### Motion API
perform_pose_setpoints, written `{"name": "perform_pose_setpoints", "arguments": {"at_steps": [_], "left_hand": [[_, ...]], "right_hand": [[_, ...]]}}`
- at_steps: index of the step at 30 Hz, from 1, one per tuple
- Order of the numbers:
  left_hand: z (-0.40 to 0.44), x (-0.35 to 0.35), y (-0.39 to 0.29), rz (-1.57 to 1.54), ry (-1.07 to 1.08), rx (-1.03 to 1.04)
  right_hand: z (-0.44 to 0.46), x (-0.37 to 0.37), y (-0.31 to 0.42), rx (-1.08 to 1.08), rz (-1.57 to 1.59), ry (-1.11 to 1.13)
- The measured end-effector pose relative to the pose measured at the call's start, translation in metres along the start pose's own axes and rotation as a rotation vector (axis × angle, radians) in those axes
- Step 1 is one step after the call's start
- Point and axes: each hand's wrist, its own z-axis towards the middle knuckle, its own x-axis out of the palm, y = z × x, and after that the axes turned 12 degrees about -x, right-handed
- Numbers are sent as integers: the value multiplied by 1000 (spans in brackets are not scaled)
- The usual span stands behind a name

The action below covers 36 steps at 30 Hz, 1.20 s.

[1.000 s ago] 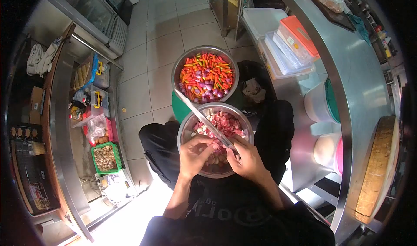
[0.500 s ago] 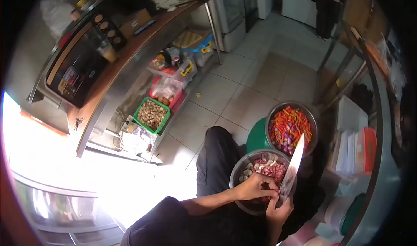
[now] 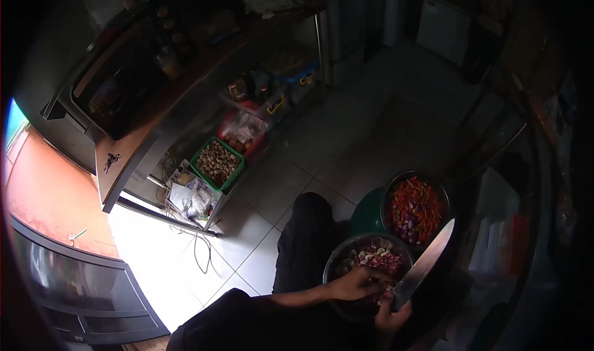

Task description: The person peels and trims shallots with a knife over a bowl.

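Observation:
My right hand [image 3: 393, 317] grips the handle end of a large kitchen knife [image 3: 427, 259], its broad blade pointing up and away to the right. Over a metal bowl [image 3: 328, 270] on my lap is my left hand [image 3: 356, 284], fingers curled in close to the knife's base; what they pinch is too small and dark to make out. Inside that bowl lie pale garlic-like cloves and pinkish peeled shallots [image 3: 387, 258]. Just beyond it, a second metal bowl [image 3: 447, 193] holds red and orange chillies [image 3: 411, 199] with purple shallots [image 3: 409, 232].
A green rounded object [image 3: 366, 215] sits beside the bowls. At left, a low shelf carries a green basket [image 3: 197, 165] of pale brownish pieces and a red crate [image 3: 258, 147]; a microwave [image 3: 117, 97] stands above. White and red containers [image 3: 495, 246] are at right. Another person stands far back.
The picture has become much darker and the view has shifted slightly, so the bowls sit lower. My left hand has drawn a little away from my right hand; the knife stays gripped.

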Motion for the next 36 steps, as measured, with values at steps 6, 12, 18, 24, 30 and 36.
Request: {"name": "perform_pose_setpoints", "arguments": {"at_steps": [6, 12, 18, 24, 30, 36], "left_hand": [[0, -1, -7, 131, 12, -153], [-4, -6, -10, 15, -19, -93], [-5, -4, -7, -414, -65, -456], [1, 0, 16, -543, -237, -436], [-2, 5, 8, -473, -167, -524], [0, 19, 1, -499, -118, -496]], "right_hand": [[-3, 0, 1, -264, -422, 153], [0, -9, -7, 24, -68, -57], [13, -8, 18, 120, -212, 14], [18, 2, 26, 32, -327, 30], [27, 5, 42, -182, -295, 30], [25, 3, 41, -20, -232, 66]]}}
